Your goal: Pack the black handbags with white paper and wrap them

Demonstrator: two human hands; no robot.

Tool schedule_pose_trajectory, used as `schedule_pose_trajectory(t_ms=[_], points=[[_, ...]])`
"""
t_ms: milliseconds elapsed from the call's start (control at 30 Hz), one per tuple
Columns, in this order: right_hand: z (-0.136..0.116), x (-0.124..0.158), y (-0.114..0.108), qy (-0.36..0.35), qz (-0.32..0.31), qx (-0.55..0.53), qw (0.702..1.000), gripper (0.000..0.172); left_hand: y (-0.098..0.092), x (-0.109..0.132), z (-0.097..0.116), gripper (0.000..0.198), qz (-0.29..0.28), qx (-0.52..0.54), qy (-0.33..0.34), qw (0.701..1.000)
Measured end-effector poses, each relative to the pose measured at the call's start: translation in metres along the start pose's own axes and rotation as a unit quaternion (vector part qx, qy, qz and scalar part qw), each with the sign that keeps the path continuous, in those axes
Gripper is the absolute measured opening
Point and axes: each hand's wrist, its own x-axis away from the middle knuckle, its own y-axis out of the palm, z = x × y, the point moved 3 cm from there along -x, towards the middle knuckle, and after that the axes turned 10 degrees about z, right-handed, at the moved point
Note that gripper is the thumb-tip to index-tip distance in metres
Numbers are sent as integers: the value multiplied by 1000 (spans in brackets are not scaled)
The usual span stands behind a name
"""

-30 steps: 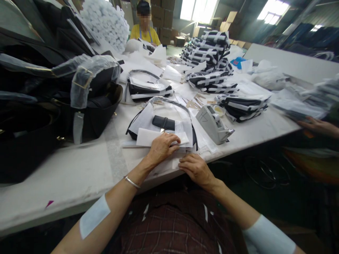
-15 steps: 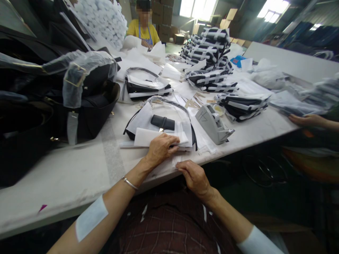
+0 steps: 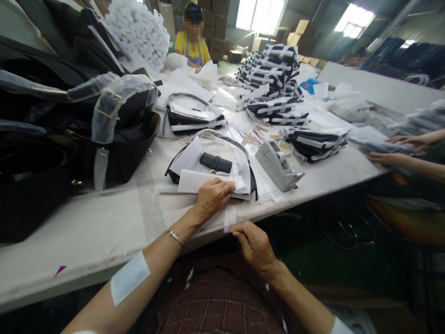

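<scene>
A black handbag (image 3: 253,183) lies on the table in front of me, padded with white sheets, with a black flap strap (image 3: 216,163) and its small buckle on top. My left hand (image 3: 213,197) bends its fingers over the folded white foam sheet (image 3: 189,181) at the bag's near edge and holds it down. Below, near the table edge, my right hand (image 3: 255,243) pinches the end of a strip of clear tape (image 3: 230,217). This strip runs up toward the bag beside my left fingers. A grey tape dispenser (image 3: 277,164) stands to the right of the bag.
Black bags with wrapped handles (image 3: 128,148) crowd the left side. Another padded handbag (image 3: 196,121) lies behind mine. Wrapped black-and-white bundles (image 3: 278,69) are piled at the back. A co-worker's hands (image 3: 392,157) touch plastic-wrapped goods at right; another person (image 3: 192,44) is at the far end.
My right hand has drawn slightly down, and more of the tape strip shows below the bag. My left hand stays on the foam. At right, a second co-worker's hand has come into view.
</scene>
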Motion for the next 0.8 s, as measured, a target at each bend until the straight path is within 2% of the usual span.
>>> schedule_pose_trajectory(t_ms=[100,233,367,433,500,633,800], points=[[-3,-19,-11,-6,13,23,1000,12,0,2,4,12,3,-8,15,1000],[3,-62,-23,10,47,68,997,11,-3,4,6,8,-18,-8,4,1000],[20,-104,-17,82,47,75,993,12,-15,4,8,4,-42,13,-3,999],[29,-118,-11,111,25,59,992,12,-20,1,9,14,-55,36,-23,998],[37,-127,-6,132,6,57,990,12,-22,-4,9,21,-64,51,-69,994],[51,-136,-1,158,1,96,983,12,-16,-17,10,21,-51,20,-159,986],[66,-140,8,148,-15,171,974,10,-6,-21,14,18,-22,-44,-182,982]])
